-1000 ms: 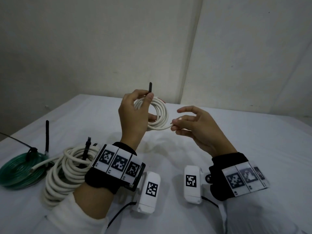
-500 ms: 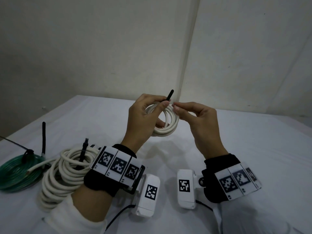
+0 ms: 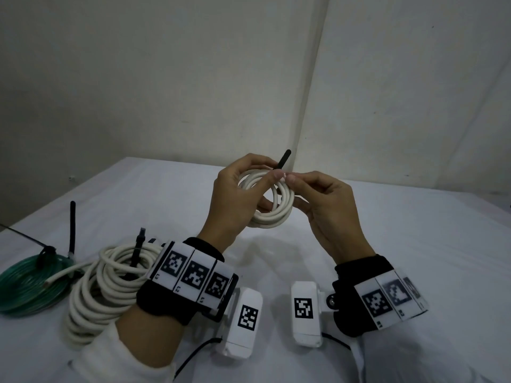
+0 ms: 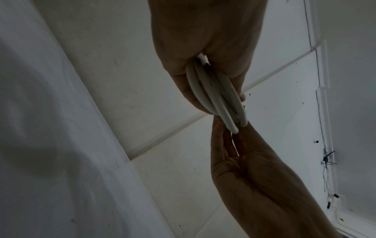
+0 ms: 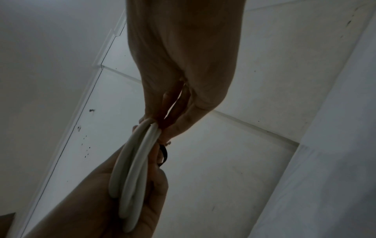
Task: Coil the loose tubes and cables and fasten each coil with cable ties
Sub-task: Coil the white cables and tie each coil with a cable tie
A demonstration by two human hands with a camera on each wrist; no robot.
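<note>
Fingers (image 3: 289,178) of the right hand (image 3: 326,205) now pinch at the top of the small white cable coil (image 3: 269,201), right beside the left thumb and the black cable tie (image 3: 282,160); a second ago that hand was off to the side of the coil, pinching what looked like the loose cable end. Left hand (image 3: 235,200) grips the coil as before, held up above the worktop (image 3: 387,244), tie tail now leaning right instead of standing straight. My read: coiling on this one is finished and the tie is being threaded or cinched, not locked yet. Head view alone shows the rest: white tube coil (image 3: 107,286) and green tube coil (image 3: 27,283) lie on the worktop at left, each with a black tie tail sticking up, so they look already fastened. Right wrist view shows what the head view hides: the tie curving as a dark loop (image 5: 163,154) behind the turns, seen edge-on. Left wrist view shows a cut cable end (image 4: 203,59) tucked against the left palm, no tie visible there. Whether the tail is in the tie head, can't tell from any view.
</note>
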